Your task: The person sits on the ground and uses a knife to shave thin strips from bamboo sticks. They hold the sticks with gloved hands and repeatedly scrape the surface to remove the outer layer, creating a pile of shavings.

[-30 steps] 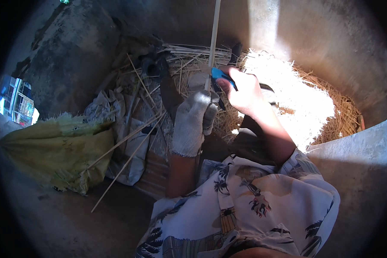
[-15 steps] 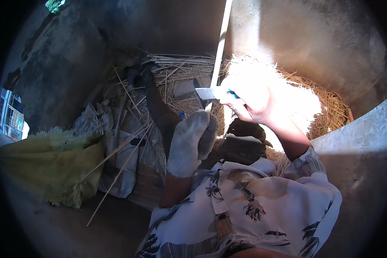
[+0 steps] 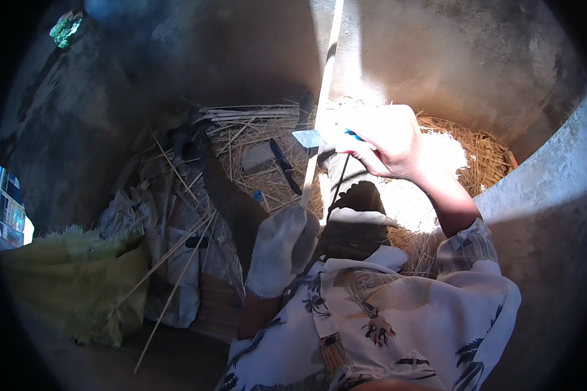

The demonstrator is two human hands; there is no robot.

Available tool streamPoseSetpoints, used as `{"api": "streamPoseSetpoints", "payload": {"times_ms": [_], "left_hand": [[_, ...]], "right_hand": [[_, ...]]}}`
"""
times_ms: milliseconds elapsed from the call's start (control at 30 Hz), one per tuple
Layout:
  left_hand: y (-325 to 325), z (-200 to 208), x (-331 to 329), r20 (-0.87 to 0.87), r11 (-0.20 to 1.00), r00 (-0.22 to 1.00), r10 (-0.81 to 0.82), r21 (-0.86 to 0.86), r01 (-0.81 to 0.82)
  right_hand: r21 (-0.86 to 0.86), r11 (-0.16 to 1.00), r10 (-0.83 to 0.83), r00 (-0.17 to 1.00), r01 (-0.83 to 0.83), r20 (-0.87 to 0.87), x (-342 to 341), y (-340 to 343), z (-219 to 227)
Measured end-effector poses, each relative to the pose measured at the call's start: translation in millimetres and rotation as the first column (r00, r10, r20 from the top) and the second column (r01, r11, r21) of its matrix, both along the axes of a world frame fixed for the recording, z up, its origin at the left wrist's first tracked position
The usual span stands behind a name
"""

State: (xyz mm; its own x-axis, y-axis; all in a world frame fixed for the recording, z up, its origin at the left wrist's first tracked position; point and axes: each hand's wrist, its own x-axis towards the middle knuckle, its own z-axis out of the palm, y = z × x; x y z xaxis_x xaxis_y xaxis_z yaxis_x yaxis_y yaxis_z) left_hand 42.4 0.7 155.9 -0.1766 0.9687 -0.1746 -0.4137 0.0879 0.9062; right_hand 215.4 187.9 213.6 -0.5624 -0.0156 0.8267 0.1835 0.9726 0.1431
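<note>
A long pale strip, apparently bamboo, rises from my lap area up past the wall. My left hand, in a whitish work glove, is closed around its lower end. My bare right hand is higher up, in glaring sunlight, gripping a knife whose flat blade points left and lies across the strip. A bit of blue shows at the knife's handle; the rest of the handle is hidden by my fingers and the glare.
Shavings and thin strips cover the floor ahead. A dark slim tool lies among them beside a grey block. At left is a yellow sack with loose sticks nearby. A concrete wall stands beyond.
My gloved left hand has drawn down toward my body with the strip's lower end, widening the gap to the knife. My right hand keeps the blade at the strip. The whole view has shifted slightly.
</note>
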Motion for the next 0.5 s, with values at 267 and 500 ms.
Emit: {"api": "streamPoseSetpoints", "payload": {"times_ms": [267, 500], "left_hand": [[-9, 2, -8, 0.029, 0.997, 0.997, -0.074, -0.006, 0.074], [-11, -25, -12, -0.063, 0.989, 0.993, -0.104, -0.115, 0.097]], "right_hand": [[-0.004, 0.998, -0.056, 0.998, 0.056, -0.038, 0, 11, 18], [-0.302, 0.939, -0.204, 0.974, 0.166, -0.1, -1, 35, 7]]}}
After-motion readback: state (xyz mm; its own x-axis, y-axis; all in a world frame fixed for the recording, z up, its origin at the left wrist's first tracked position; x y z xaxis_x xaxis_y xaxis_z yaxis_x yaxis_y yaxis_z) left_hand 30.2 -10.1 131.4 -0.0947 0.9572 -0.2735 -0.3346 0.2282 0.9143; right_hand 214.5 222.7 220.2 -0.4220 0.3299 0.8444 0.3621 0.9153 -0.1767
